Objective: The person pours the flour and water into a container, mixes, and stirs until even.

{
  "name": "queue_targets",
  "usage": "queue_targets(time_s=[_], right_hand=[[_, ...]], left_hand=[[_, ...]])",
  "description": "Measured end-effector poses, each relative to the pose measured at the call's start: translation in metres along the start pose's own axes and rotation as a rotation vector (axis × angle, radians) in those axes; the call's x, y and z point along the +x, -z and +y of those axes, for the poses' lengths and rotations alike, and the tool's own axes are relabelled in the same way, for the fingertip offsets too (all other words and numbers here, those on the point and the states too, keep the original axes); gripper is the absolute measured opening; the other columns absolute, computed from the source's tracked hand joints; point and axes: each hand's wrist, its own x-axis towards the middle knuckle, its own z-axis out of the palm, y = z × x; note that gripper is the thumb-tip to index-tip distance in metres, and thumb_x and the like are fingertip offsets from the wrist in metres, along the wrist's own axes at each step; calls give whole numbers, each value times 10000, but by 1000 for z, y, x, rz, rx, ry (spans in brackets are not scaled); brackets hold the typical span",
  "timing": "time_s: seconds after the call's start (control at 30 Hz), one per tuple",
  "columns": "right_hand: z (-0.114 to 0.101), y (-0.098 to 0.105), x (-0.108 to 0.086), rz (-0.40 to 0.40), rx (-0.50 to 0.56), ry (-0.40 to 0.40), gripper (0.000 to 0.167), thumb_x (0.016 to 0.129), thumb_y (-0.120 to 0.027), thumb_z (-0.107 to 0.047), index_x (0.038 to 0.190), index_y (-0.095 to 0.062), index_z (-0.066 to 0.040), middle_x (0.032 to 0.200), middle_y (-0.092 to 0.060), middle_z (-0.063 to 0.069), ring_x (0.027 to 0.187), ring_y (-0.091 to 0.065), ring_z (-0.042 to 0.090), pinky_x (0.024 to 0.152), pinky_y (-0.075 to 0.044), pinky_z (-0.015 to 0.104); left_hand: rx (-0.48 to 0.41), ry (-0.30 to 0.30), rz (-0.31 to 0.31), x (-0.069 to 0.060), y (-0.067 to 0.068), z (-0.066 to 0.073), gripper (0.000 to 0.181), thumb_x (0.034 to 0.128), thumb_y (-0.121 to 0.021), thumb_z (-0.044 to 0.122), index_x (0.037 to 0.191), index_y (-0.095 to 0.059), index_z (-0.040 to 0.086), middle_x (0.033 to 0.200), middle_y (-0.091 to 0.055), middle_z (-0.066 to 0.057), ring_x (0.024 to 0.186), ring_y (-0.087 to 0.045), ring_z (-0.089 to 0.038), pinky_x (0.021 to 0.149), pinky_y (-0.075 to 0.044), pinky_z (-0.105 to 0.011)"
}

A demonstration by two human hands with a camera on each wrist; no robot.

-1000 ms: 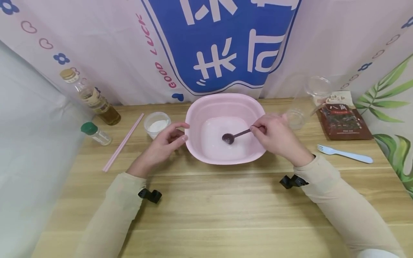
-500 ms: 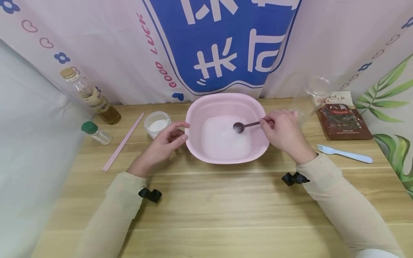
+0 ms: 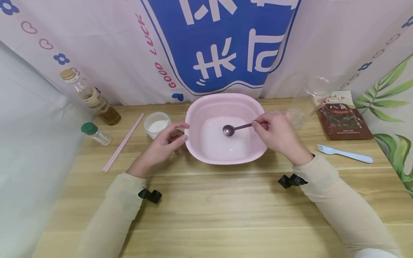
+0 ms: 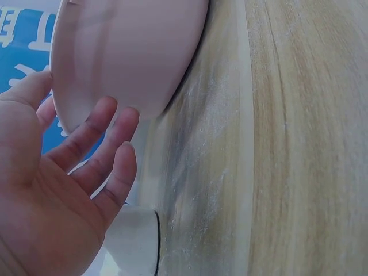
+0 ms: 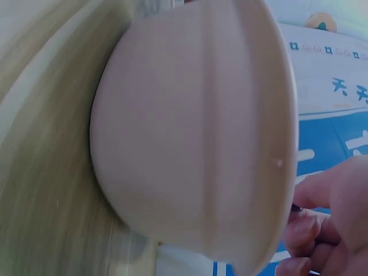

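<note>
A pink basin (image 3: 226, 160) stands in the middle of the table, with whitish, cloudy liquid (image 3: 216, 143) inside. My right hand (image 3: 277, 134) pinches the handle of a dark brown measuring spoon (image 3: 228, 130) over the basin's right rim. The spoon's bowl is at the liquid; how deep it sits I cannot tell. In the right wrist view the basin wall (image 5: 190, 126) hides most of the spoon. My left hand (image 3: 161, 145) touches the basin's left rim with its fingertips, the other fingers loosely bent, as the left wrist view shows around the hand (image 4: 63, 178).
Left of the basin are a tub of white powder (image 3: 157, 123), pink chopsticks (image 3: 124, 142), a green-capped shaker (image 3: 96, 133) and a bottle of amber liquid (image 3: 96, 102). At right lie a clear plastic container (image 3: 297, 119), a brown spice packet (image 3: 343, 120) and a light blue fork (image 3: 345, 154).
My right hand moved the spoon rightward and slightly back, then left again through the liquid. The spoon's bowl now sits a little farther back than at first. My left hand stayed at the rim.
</note>
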Motion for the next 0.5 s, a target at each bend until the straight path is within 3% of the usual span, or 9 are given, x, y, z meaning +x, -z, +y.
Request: queue_targets(time_s=[0.13,0.3,0.5], right_hand=[[-7,-6,-1,-45,57,55,130,987,-725,-70,931,-822,-2,762,-668,90,794,-545,265,890,-317,392],[-15,-14,-6,-100,-3,142,143,968,-745,-98,837,-795,-71,682,-594,-8,766,-507,215,888,-266,442],[-11,-15,-7,-79,-60,109,160,974,-728,-101,831,-790,-66,672,-600,8,772,-545,245,923,-260,485]], left_hand=[[1,-2,7,0,0,-1,391,1087,-610,56,1471,-543,36,1207,-729,-286,959,-725,-195,783,-598,-323],[0,0,4,0,0,-1,396,1090,-606,61,1479,-539,37,1221,-728,-288,962,-725,-161,800,-601,-332],[1,6,2,0,0,-1,397,1092,-606,70,1483,-537,43,1229,-726,-283,972,-724,-125,825,-605,-331]])
